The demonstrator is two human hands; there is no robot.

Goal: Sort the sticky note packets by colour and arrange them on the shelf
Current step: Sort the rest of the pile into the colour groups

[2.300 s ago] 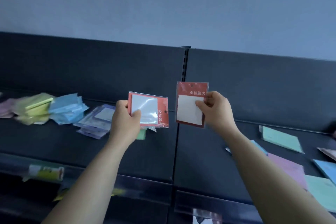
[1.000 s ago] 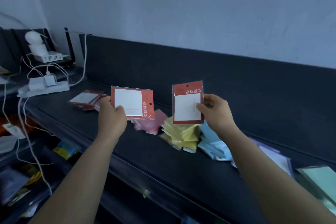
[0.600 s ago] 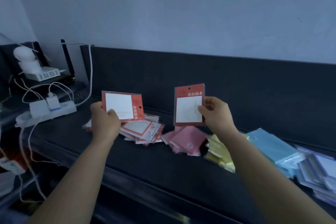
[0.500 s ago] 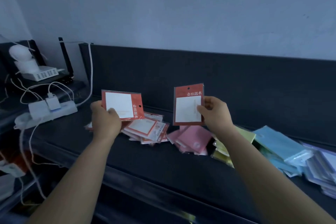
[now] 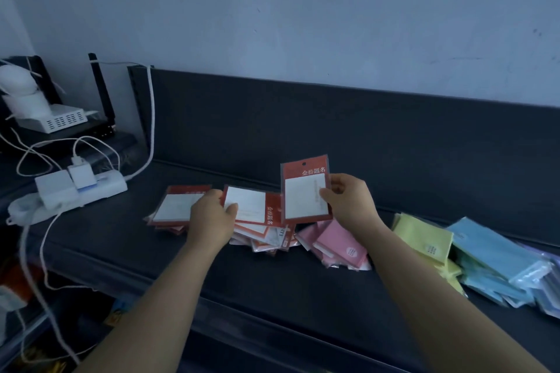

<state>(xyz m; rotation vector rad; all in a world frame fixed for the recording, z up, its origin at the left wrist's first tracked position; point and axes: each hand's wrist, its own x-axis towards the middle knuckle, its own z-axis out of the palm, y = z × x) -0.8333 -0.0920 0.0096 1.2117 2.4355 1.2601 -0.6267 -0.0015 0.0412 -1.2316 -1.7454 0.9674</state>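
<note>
My right grip [image 5: 348, 203] holds the upright red packet [image 5: 306, 200], headed 金榜题名; my left grip [image 5: 210, 221] holds the sideways red packet [image 5: 248, 206], showing 题名.

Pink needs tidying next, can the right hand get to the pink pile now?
Probably: the pink pile lies uncovered just below the right hand, though that hand holds a red packet.

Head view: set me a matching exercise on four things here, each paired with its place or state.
Things:
1 left packet
2 right packet
3 pink pile
4 power strip

Places or states:
A held upright
B far left, charger plugged in
C held sideways, low over the red pile
D on the shelf, between the red pile and the yellow pile

Pairs: 1-C, 2-A, 3-D, 4-B
</note>
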